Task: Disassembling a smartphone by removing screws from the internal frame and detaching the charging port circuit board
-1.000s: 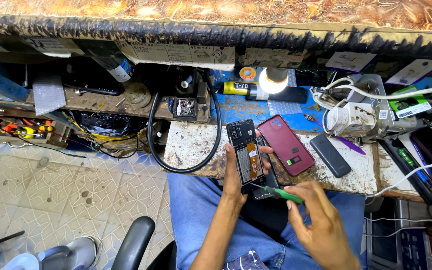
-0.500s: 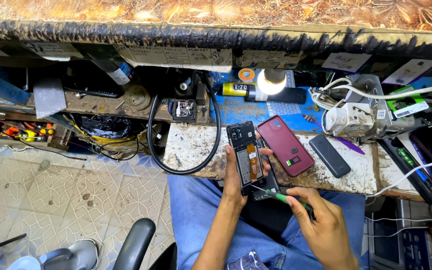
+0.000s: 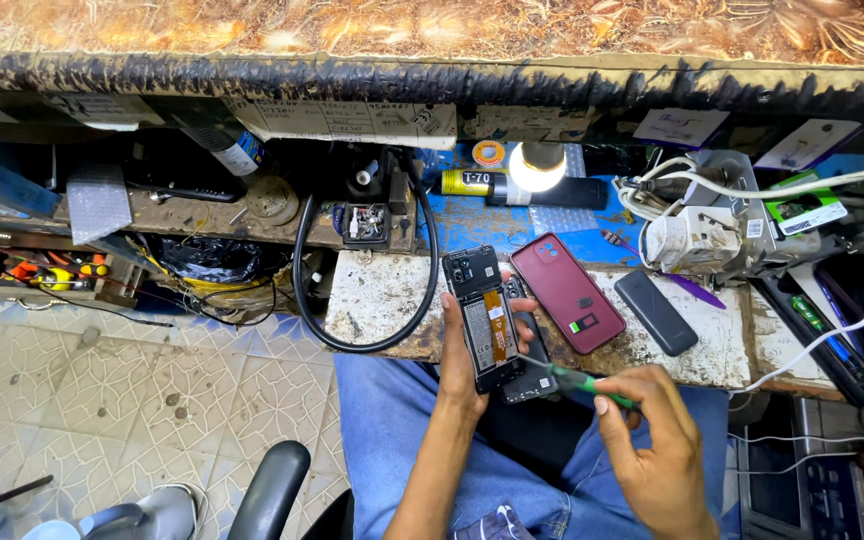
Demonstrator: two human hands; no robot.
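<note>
The right hand (image 3: 657,440) has slid its green screwdriver (image 3: 577,380) up to the opened phone (image 3: 482,320).
The left hand (image 3: 467,350) grips that phone upright over the bench edge (image 3: 372,300), so the tip now meets its lower side; a red back cover (image 3: 567,292) lies beside it.

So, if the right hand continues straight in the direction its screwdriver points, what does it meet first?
Probably the opened phone that the left hand holds: the right hand aims the green-handled screwdriver up-left, its tip about at the phone's lower right edge. Depth is unclear.
</note>
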